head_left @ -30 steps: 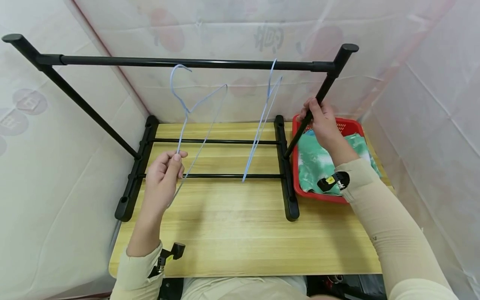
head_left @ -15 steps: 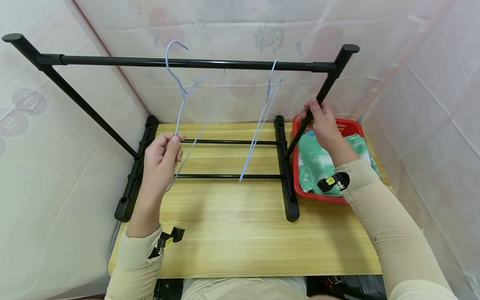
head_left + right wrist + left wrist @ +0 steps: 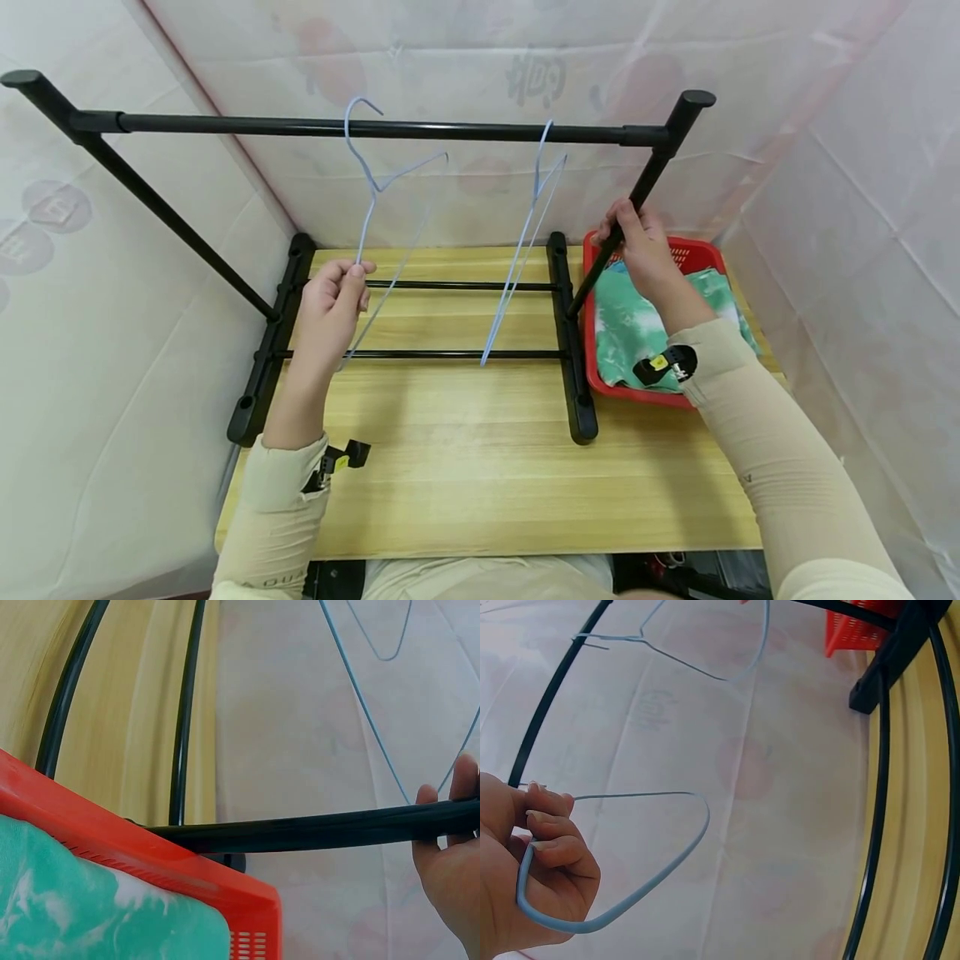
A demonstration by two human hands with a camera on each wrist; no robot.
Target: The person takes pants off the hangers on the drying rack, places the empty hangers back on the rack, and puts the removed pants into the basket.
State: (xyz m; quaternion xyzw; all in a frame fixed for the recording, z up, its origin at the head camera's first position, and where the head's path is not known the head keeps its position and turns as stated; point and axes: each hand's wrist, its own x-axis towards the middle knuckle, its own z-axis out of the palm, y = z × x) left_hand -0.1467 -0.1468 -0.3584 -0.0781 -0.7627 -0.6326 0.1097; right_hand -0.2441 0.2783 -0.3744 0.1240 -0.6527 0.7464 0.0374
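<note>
My left hand (image 3: 330,304) pinches a light blue wire clothes hanger (image 3: 366,225) by one side, between thumb and fingers. That hanger's hook rises above the black top bar (image 3: 450,131) of a clothes rack and overlaps the bar in the head view. In the left wrist view its rounded corner (image 3: 656,881) loops out past my curled fingers. A second blue hanger (image 3: 521,250) hangs from the bar farther right, seen nearly edge-on. My right hand (image 3: 648,258) grips the rack's slanted right post (image 3: 315,829), fingers and thumb around it.
Beside the rack's right foot (image 3: 573,358) stands a red plastic basket (image 3: 652,398) holding green and white tie-dye cloth (image 3: 626,325). Two thin black rods join the rack's feet across the wooden table (image 3: 480,467). Pale sheets (image 3: 862,250) enclose the sides and back.
My left hand has risen with its hanger, bringing the hook from below the bar's top edge to above it, then slightly down and right. My right hand stays on the post.
</note>
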